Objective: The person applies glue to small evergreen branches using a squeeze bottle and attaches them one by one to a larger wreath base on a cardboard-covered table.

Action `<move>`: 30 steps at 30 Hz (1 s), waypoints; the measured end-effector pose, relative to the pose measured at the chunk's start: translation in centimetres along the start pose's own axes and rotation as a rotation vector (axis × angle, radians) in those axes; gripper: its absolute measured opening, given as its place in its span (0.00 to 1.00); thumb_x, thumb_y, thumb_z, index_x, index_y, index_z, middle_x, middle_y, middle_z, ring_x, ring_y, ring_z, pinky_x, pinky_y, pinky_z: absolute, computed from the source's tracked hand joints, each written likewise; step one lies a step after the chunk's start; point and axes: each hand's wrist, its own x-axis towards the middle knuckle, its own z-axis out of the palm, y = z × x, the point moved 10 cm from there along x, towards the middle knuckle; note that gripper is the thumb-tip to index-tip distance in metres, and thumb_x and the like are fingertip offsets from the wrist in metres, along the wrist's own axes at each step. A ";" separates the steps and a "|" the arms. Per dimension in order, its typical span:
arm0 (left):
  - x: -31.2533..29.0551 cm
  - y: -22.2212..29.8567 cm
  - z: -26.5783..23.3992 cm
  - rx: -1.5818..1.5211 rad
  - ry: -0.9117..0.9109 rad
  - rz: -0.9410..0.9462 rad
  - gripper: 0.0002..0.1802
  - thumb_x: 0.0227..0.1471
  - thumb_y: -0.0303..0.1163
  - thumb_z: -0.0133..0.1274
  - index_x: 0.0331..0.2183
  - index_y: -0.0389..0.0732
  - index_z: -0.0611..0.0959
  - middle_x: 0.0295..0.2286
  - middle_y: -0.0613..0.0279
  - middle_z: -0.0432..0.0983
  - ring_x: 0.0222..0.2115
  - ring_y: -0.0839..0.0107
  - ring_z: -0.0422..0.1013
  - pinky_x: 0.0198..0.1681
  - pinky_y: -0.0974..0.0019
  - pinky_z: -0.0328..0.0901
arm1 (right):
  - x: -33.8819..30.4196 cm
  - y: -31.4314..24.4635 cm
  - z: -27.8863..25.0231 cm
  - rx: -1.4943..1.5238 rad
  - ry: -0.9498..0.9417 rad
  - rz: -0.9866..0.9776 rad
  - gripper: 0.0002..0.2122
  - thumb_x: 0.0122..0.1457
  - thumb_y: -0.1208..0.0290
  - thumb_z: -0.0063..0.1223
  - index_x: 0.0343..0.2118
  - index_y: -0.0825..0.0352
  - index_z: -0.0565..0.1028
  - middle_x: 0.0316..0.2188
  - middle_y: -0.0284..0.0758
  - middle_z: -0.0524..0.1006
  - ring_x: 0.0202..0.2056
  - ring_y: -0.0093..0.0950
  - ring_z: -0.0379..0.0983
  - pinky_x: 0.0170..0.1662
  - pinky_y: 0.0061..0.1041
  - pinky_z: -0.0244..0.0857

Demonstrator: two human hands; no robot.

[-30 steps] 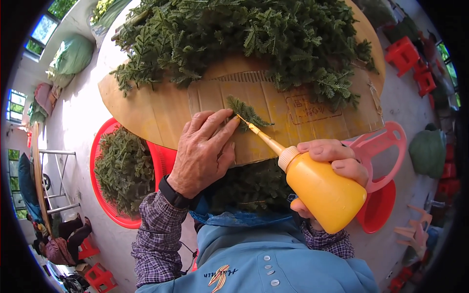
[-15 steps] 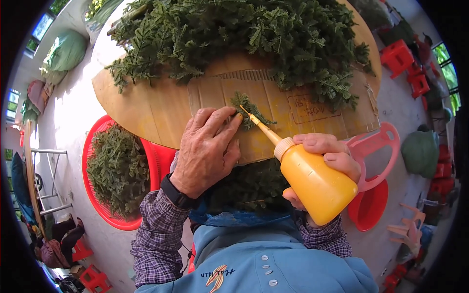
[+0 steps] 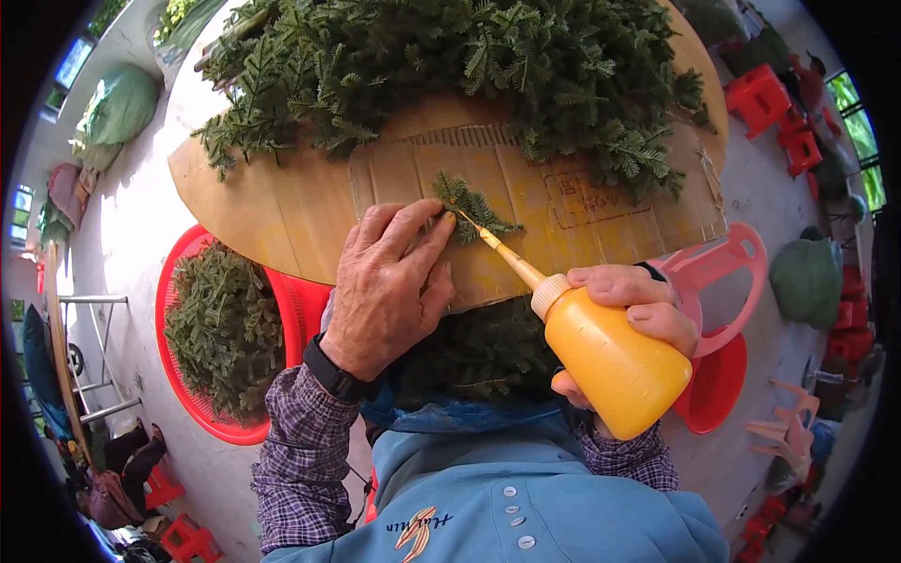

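Observation:
My right hand (image 3: 648, 305) is wrapped round a yellow squeeze bottle (image 3: 615, 361), which is tilted so its long thin nozzle points up and left. The nozzle tip rests at or just over a small green fir sprig (image 3: 479, 206) lying on a piece of cardboard (image 3: 404, 164). At the sprig's left side, the fingertips of my left hand (image 3: 389, 272) are pressed together, pinching its edge and holding it against the cardboard. Yellow smears mark the cardboard around the sprig.
A large heap of fir branches (image 3: 413, 70) covers the far part of the round table (image 3: 253, 220). At left stands a red basket (image 3: 169, 361) filled with greenery; more greenery (image 3: 479, 352) lies below the cardboard. To the right are a pink plastic handle (image 3: 751, 272) and a red container (image 3: 718, 385).
The bottle's nozzle tip has shifted slightly along the sprig, toward me and to the right. My left hand keeps its pinch. The whole view has drifted a little.

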 end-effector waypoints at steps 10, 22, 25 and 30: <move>0.1 0.2 -0.1 0.011 -0.010 -0.001 0.23 0.42 0.25 0.56 0.45 0.33 0.82 0.47 0.53 0.74 0.46 0.52 0.69 0.52 0.55 0.65 | -0.3 0.0 -0.9 0.069 0.048 0.066 0.31 0.47 0.68 0.73 0.48 0.61 0.60 0.45 0.44 0.72 0.43 0.42 0.75 0.46 0.42 0.74; 0.4 0.2 -0.2 0.011 0.010 -0.002 0.20 0.45 0.27 0.59 0.43 0.33 0.83 0.46 0.52 0.76 0.45 0.52 0.70 0.51 0.55 0.66 | -0.5 0.3 -2.2 0.107 0.051 0.068 0.32 0.46 0.69 0.74 0.49 0.61 0.61 0.46 0.44 0.71 0.43 0.42 0.75 0.45 0.41 0.75; 0.4 0.1 -0.1 0.027 0.022 -0.009 0.19 0.45 0.29 0.61 0.42 0.35 0.83 0.45 0.54 0.76 0.44 0.54 0.70 0.50 0.55 0.66 | -0.6 0.0 -2.6 0.128 0.054 0.052 0.33 0.46 0.68 0.75 0.49 0.62 0.61 0.46 0.45 0.72 0.42 0.43 0.75 0.45 0.42 0.75; 0.4 -0.4 0.2 0.047 0.052 -0.018 0.18 0.44 0.31 0.64 0.39 0.38 0.83 0.44 0.58 0.76 0.44 0.57 0.71 0.48 0.56 0.66 | -0.6 -0.5 -5.6 0.249 0.093 -0.027 0.34 0.45 0.64 0.75 0.50 0.64 0.61 0.44 0.47 0.72 0.41 0.43 0.75 0.45 0.41 0.75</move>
